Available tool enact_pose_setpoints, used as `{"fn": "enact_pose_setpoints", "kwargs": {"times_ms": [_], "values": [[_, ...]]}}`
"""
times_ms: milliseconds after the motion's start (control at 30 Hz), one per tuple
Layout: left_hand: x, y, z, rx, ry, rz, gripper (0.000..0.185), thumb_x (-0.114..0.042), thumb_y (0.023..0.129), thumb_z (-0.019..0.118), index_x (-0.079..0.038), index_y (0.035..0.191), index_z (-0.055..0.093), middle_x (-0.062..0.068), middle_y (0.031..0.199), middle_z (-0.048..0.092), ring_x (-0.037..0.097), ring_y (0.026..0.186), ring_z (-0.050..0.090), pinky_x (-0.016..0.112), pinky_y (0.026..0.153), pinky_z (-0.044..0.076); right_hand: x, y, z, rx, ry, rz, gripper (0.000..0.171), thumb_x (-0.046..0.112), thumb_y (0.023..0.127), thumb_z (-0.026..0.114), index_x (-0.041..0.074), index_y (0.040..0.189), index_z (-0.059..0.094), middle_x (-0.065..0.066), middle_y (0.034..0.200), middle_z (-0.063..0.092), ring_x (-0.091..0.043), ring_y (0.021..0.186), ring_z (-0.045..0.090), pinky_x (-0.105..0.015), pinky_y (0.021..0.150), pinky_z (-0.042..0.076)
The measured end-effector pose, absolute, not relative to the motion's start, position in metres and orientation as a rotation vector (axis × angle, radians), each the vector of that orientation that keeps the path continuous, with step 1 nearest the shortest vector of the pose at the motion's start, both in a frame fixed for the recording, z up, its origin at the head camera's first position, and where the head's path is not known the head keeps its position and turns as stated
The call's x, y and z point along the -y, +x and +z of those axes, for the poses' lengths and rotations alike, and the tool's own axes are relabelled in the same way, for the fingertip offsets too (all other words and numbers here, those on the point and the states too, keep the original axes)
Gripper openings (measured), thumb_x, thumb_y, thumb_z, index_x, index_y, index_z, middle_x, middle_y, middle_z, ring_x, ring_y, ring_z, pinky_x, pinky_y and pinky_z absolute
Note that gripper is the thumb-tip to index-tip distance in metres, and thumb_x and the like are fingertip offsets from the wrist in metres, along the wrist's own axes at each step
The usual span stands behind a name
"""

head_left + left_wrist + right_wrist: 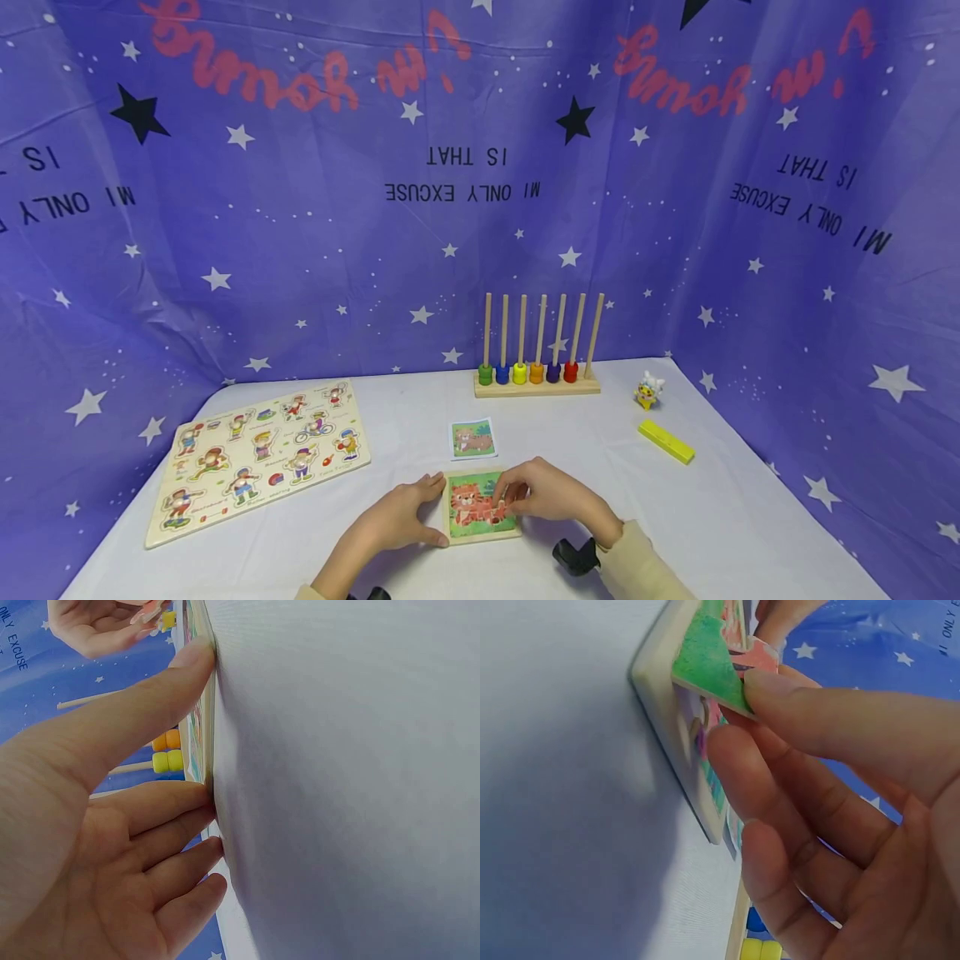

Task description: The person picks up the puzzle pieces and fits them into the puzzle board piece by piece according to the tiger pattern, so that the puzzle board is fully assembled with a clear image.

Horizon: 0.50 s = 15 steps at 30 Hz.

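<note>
A small square wooden jigsaw puzzle (480, 537), with a red-orange tiger on green, lies on the white table. My left hand (393, 517) rests against its left side, thumb at the near corner and fingers towards the far one. My right hand (551, 492) pinches a green and pink puzzle piece (709, 664) between thumb and fingers at the puzzle's right side. In the right wrist view, the piece is tilted, with one edge raised above the tray. Just beyond the puzzle lies a picture card (473, 439) of a similar animal.
A large wooden board (258, 458) with sports figures lies at the left. At the back stands a peg rack (536, 387) with coloured beads. A small figurine (648, 391) and a yellow block (666, 441) are on the right. A purple star-print curtain (420, 250) surrounds the table.
</note>
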<state>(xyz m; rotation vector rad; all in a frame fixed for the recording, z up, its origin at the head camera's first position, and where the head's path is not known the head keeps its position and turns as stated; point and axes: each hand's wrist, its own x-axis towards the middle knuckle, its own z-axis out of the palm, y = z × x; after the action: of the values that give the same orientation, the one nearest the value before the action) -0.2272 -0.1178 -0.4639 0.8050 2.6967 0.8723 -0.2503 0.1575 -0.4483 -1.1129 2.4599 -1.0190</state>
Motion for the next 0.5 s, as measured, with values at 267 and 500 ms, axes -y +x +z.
{"fn": "enact_pose_setpoints", "kwargs": {"times_ms": [267,500], "values": [[0.1186,-0.2248,-0.4621,-2.702,0.795,0.861,0.089,-0.038,0.068,0.084,0.007,0.136,0.048,0.021,0.145,0.043,0.044,0.133,0.037,0.057,0.109,0.029,-0.1542,-0.2498,-0.4508,-2.497,-1.074,-1.006,0.018,-0.003,0.082,0.072,0.011,0.094,0.071,0.006,0.081,0.069,0.0,0.068,0.06,-0.017,0.06,0.052],[0.1181,-0.2246,-0.4598,-2.702,0.786,0.855,0.089,-0.039,0.068,0.084,0.006,0.137,0.048,0.02,0.145,0.043,0.044,0.133,0.037,0.057,0.109,0.029,-0.1538,-0.2511,-0.4539,-2.534,-1.075,-0.987,0.016,-0.002,0.082,0.073,0.011,0.092,0.071,0.006,0.085,0.067,-0.002,0.072,0.059,-0.018,0.064,0.052]]}}
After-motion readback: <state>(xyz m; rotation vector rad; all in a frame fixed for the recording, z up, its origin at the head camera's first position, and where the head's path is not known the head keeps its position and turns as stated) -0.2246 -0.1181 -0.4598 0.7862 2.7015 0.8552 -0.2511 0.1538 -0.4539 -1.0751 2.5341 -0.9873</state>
